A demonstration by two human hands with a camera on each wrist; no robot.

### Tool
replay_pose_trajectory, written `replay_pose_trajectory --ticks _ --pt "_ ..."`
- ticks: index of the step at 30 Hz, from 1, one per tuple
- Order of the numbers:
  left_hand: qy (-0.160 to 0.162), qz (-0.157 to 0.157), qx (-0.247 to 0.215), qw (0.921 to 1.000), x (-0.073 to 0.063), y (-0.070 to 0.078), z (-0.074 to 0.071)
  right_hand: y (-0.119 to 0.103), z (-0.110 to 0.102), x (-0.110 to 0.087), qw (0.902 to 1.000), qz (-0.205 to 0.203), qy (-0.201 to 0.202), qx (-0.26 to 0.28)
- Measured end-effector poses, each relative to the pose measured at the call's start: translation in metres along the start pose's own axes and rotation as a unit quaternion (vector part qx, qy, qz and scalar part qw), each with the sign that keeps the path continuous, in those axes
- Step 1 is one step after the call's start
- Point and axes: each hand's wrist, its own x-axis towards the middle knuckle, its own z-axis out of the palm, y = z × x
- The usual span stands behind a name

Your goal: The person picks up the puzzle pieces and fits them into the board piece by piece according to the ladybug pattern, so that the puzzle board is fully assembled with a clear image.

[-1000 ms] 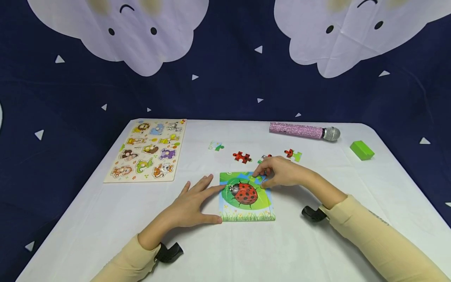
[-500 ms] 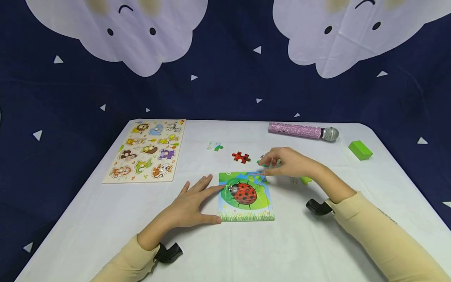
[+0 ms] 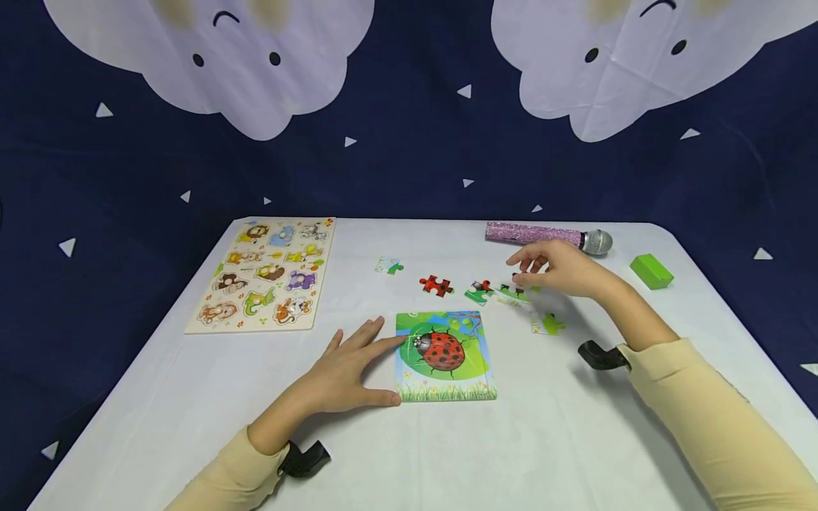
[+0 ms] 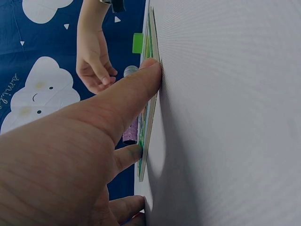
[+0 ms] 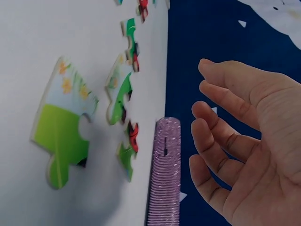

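A navy backdrop is rising behind the white-covered table and displaying pale clouds and small white triangles.

The ladybird puzzle looks shiny and smooth. The far pink microphone is bumpy and sparkly. The left animal board looks wooden.

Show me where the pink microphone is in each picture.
Head: the microphone, upper right, beyond the right hand.
Left wrist: its silver tip and pink end, left of centre, the left hand crossing between.
Right wrist: its glittery handle, bottom centre.
Shared landmark: dark blue backdrop.
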Motion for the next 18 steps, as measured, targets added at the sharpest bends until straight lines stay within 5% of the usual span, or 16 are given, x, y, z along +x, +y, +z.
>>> replay_pose_trajectory --ticks 18 --pt "0.0 -0.004 -0.004 1.0 0.0 -0.001 0.001 0.003 0.036 0.032 0.9975 0.0 -0.066 0.027"
